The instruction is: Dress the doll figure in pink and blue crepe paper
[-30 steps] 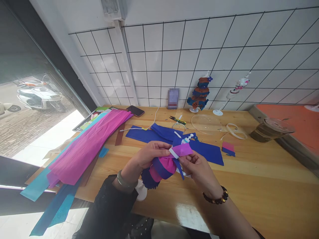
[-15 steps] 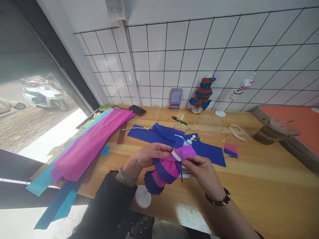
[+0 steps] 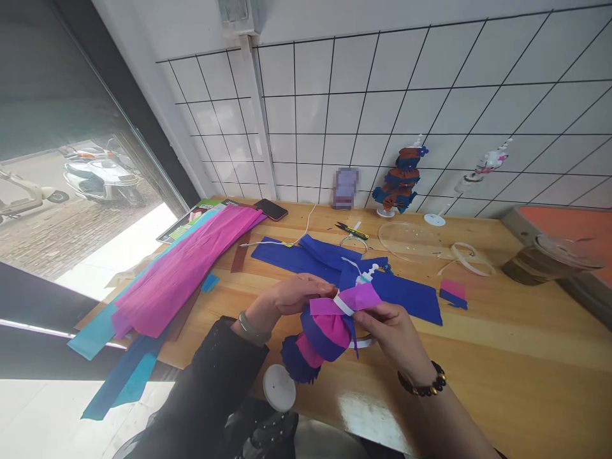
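In the lower middle of the frame, a ruffled pink-and-blue paper piece [image 3: 329, 333] is held at a tilt above the wooden table [image 3: 492, 376], its white disc base [image 3: 279, 387] towards the lower left. A white band [image 3: 343, 305] crosses its upper part. The right hand [image 3: 393, 331] has thumb and forefinger drawn together at the band's lower end. The left hand [image 3: 300, 294] lies against the piece's upper left side, fingertips partly hidden, so how firmly it grips cannot be told. Behind them, blue strips [image 3: 415, 297] spread across the centre, with yellow-and-black snips [image 3: 352, 231] farther up. Long pink sheets [image 3: 191, 268] fill the left, and a lidded cup [image 3: 530, 261] stands at the right.
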`<state>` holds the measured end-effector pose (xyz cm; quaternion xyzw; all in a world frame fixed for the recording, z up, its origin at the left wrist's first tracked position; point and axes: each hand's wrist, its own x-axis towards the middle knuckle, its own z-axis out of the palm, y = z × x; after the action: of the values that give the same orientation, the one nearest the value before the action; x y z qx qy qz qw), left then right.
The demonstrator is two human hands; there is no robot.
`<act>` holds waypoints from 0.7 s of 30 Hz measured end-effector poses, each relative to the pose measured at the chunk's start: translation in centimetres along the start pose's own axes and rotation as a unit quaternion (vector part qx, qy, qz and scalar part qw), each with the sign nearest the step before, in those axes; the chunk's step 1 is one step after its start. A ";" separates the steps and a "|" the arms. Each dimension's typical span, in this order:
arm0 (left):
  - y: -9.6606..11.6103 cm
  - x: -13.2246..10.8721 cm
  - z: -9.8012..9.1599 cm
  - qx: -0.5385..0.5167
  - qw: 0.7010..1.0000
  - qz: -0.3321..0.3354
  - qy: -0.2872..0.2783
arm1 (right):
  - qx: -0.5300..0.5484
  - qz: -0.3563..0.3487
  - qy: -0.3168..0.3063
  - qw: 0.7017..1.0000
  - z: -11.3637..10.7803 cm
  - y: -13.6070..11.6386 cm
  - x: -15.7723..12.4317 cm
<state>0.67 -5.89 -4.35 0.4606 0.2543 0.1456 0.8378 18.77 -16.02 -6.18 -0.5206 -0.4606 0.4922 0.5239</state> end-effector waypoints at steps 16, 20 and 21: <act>-1.5 2.9 -0.7 0.084 0.996 0.001 0.029 | 0.007 0.005 -0.036 0.999 -0.1 0.5 0.2; -1.6 3.3 -0.2 0.094 0.995 0.021 0.032 | -0.002 -0.002 -0.031 1.000 -0.3 0.6 0.4; -1.5 3.3 -0.1 0.094 0.995 0.026 0.033 | -0.005 -0.005 -0.029 1.000 -0.4 0.6 0.4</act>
<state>3.35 -5.04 -6.68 0.5387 0.2823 0.1574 0.7780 19.13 -15.70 -6.82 -0.5062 -0.4804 0.5027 0.5101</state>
